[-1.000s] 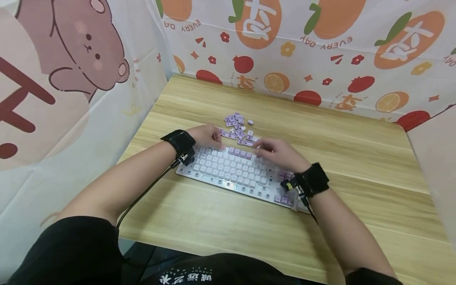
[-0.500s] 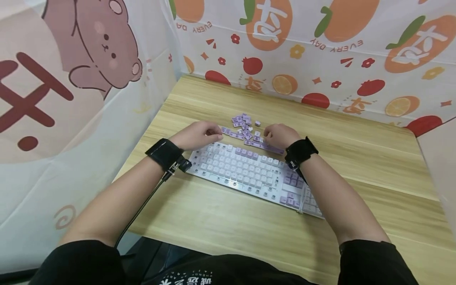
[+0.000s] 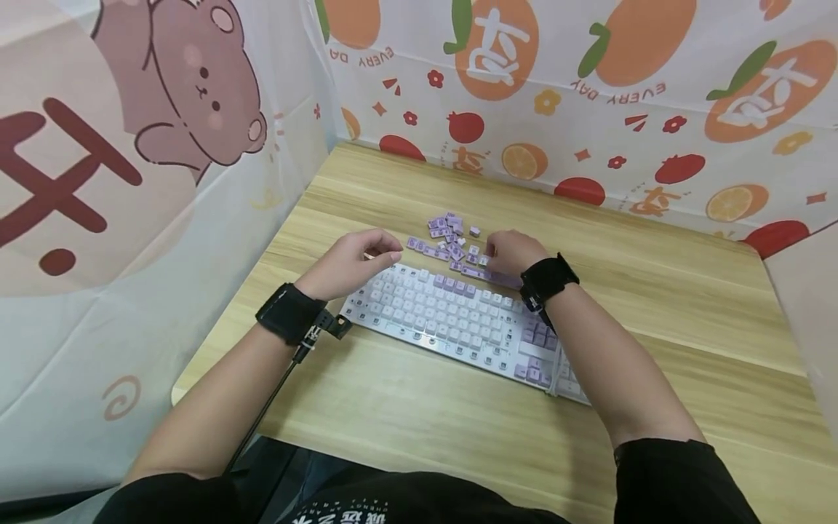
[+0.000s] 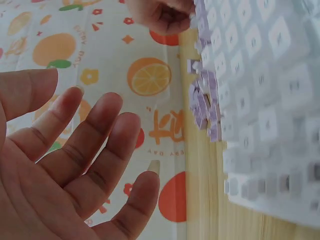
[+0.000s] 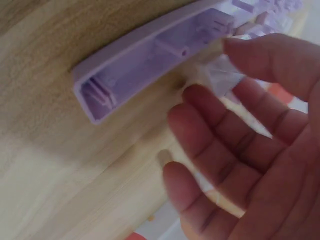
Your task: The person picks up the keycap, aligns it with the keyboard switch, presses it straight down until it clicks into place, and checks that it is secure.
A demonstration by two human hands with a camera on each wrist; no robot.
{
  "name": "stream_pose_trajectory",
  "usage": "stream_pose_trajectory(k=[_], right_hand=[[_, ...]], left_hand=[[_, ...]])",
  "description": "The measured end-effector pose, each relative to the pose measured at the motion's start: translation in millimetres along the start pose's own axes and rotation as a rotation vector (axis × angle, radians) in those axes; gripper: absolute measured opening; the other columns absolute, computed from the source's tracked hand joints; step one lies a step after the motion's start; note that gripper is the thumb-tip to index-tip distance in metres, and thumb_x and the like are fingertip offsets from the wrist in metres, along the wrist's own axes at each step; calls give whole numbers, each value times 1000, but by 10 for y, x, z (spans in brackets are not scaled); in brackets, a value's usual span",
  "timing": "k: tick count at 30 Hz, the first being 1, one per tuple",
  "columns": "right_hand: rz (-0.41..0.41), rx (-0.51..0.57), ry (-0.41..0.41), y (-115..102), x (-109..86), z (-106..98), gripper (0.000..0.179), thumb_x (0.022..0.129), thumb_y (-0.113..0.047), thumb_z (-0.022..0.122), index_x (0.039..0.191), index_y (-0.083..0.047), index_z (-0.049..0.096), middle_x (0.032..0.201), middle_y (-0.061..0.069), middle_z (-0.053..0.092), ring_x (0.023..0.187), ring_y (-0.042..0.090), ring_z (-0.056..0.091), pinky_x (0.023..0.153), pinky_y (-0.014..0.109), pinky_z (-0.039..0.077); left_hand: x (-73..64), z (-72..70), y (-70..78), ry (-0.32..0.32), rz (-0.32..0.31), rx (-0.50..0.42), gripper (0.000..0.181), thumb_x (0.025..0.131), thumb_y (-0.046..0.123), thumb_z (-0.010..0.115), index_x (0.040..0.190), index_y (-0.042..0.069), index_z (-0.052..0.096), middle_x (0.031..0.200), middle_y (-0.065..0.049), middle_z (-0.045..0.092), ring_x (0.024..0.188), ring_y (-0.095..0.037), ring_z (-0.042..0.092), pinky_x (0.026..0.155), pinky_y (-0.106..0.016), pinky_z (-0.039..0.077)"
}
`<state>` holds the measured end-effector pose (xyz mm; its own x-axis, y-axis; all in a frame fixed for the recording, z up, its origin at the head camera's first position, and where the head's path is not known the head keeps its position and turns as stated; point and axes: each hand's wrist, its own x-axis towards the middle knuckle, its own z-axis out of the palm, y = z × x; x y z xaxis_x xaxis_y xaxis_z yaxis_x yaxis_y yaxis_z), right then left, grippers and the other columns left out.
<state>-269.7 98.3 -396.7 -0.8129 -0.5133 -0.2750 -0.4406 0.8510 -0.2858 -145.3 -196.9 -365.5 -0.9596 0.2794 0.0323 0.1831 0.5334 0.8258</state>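
Head view: one keyboard lies on the wood-grain table. Behind it: a scattered pile of purple and white keycaps. The left hand is near the keyboard's far left corner; the right hand is at the pile.

Left wrist view: five digits spread, loosely bent, holding nothing.

Right wrist view: one long purple cap, hollow underside visible. One pale cap, blurred, between thumb and fingers; cannot tell if gripped.

Your keyboard is white, with white and lilac keys; the loose keycaps are chiefly lilac, your table tan and wood-grained. Your wristbands and sleeves are black. You face a white cloth printed with orange and red fruit, green leaves, and red and yellow flowers.
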Motion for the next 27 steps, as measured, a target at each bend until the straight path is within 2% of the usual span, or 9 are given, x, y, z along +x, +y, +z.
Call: stream_pose_trajectory(k=[4,8,12,15,20,27], right_hand=[[-92,136,122,28,-153,-29,13,89,-21,69,97,-12,63,89,6,63,79,22,55,72,35,46],[-230,262,324,-90,-412,-59,19,87,-18,74,104,-12,66,91,1,66,80,16,59,75,33,50],[-431,286,559,-293,-707,-34,38,84,-10,78,120,-8,66,94,2,69,80,14,62,76,33,54],[-556,272,683,-413,-882,14,47,81,-4,80,125,-5,63,93,6,68,80,17,62,75,32,56],[-643,262,769,-522,-1067,101,51,78,2,79,125,-5,61,98,9,65,85,18,60,75,33,57],[-689,296,824,-590,-1207,185,51,78,7,76,125,-5,59,107,11,64,88,19,57,69,31,54]], left_hand=[[5,109,48,-14,27,-22,26,100,29,58,117,11,65,110,-11,67,101,-19,60,89,-39,48],[42,221,141,-28,58,-62,23,99,26,60,118,13,64,108,-7,67,100,-17,60,86,-39,50],[83,371,270,-30,104,-105,28,97,23,64,123,13,61,109,-6,67,101,-17,60,84,-41,50],[99,504,364,-15,161,-123,37,94,22,68,128,11,58,111,-8,67,99,-16,61,81,-39,51],[90,703,479,2,250,-171,42,89,20,74,127,9,59,108,-6,66,94,-13,63,77,-35,53],[38,837,589,55,305,-196,26,89,17,74,113,9,68,102,-1,69,90,-12,63,77,-32,54]])
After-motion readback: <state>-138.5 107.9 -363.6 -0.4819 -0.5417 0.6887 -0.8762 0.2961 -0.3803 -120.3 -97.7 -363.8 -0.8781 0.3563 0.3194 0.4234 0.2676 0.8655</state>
